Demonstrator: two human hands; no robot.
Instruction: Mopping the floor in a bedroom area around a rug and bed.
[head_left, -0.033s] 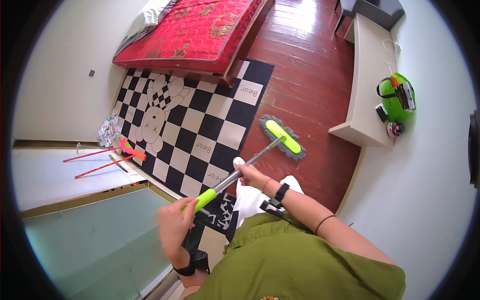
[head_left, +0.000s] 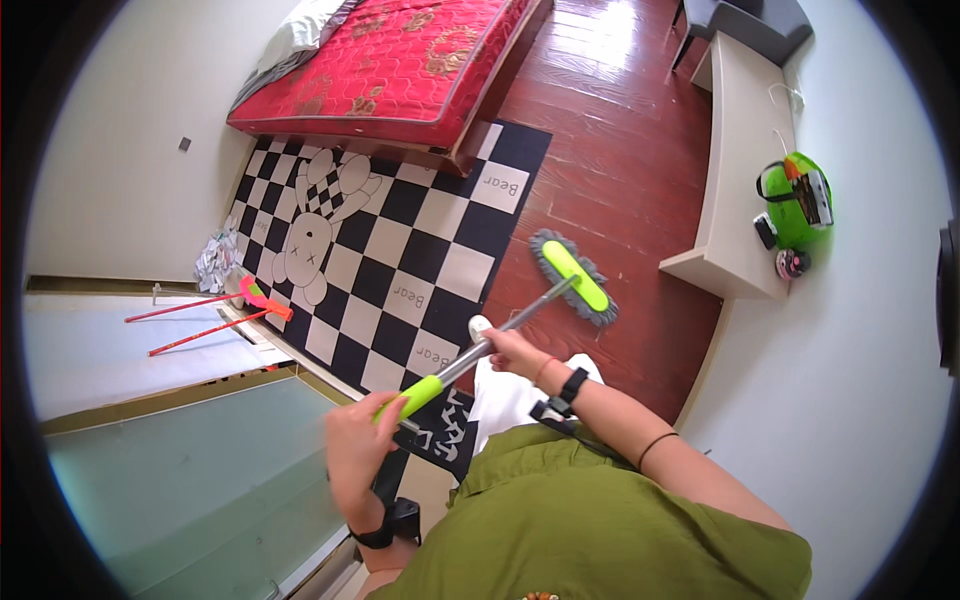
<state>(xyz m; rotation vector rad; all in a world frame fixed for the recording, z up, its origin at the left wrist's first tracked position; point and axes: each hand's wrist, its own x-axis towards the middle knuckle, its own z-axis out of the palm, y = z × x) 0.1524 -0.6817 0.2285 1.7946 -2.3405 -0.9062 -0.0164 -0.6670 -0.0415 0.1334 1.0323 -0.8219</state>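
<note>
Ringing the lime-green mop head is shaggy grey pile.

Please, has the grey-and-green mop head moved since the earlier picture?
Yes, slightly: judged against the checkered rug, the grey-and-green mop head has shifted to the right, a little farther from the rug's edge.

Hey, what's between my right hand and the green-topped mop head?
In the head view, the grey metal pole spans the stretch from your right hand to the mop head, with reddish wooden floor beneath.
</note>
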